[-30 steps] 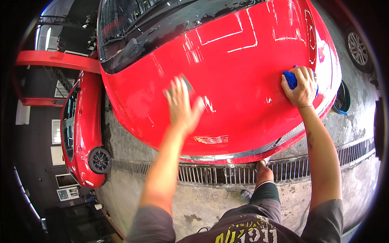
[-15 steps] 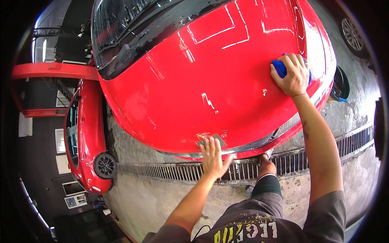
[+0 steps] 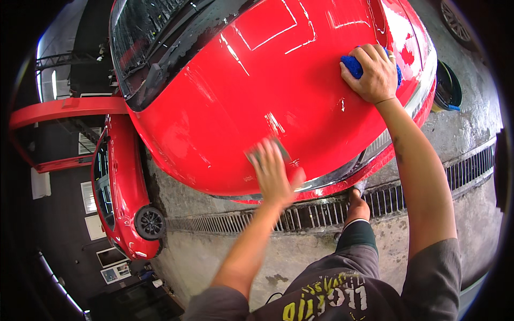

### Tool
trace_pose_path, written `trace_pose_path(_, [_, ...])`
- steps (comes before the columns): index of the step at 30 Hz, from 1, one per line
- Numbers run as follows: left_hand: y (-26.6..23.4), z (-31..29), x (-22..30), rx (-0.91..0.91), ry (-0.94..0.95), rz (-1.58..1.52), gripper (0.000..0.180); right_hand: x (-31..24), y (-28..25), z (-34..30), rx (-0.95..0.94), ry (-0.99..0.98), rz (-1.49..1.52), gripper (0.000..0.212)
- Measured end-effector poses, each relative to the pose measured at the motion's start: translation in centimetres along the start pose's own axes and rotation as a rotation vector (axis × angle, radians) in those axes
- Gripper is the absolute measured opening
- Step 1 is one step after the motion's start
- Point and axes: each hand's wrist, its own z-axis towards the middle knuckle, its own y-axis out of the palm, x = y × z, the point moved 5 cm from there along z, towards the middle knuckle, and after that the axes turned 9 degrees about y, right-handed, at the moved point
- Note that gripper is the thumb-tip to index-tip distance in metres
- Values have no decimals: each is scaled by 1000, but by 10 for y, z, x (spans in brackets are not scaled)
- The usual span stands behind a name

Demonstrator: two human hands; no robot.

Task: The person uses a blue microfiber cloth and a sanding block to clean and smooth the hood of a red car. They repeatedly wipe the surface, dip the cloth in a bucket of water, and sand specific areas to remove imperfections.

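A wet, glossy red car hood (image 3: pixel 214 134) lies before me. On its far right part my right hand (image 3: pixel 372 75) is closed round a bunched blue cloth (image 3: pixel 352 65), pressing it to the paint. Nearer the front edge, my left hand (image 3: pixel 273 174) is blurred by motion, its fingers stretched out flat. Beneath those fingers lies a thin, dark grey-green square sheet (image 3: pixel 281 147), held against the hood; its middle is hidden by the hand. White light reflections and wet streaks mark the paint round both hands.
The windshield (image 3: pixel 144 45) and wiper are at upper left. A second red car (image 3: pixel 120 182) stands at left, beside a red post frame (image 3: pixel 69 107). A dark bucket (image 3: pixel 448 88) sits on the floor at right. A drain grate (image 3: pixel 300 218) crosses the concrete by my foot.
My left hand and the sheet have moved up the hood, away from its front edge. My right hand still grips the blue cloth on the far right. The whole view has shifted slightly.
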Motion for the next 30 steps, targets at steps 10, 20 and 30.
trace_pose_path(10, [-99,222,-119,48,25,70,109,-8,-5,-2,-10,1,43,28])
trace_pose_path(20, [18,-38,31,-153,33,52,120,3,-3,1,-2,11,21,30])
trace_pose_path(30, [-112,258,-127,106,-128,63,112,-15,-11,3,0,-6,107,29])
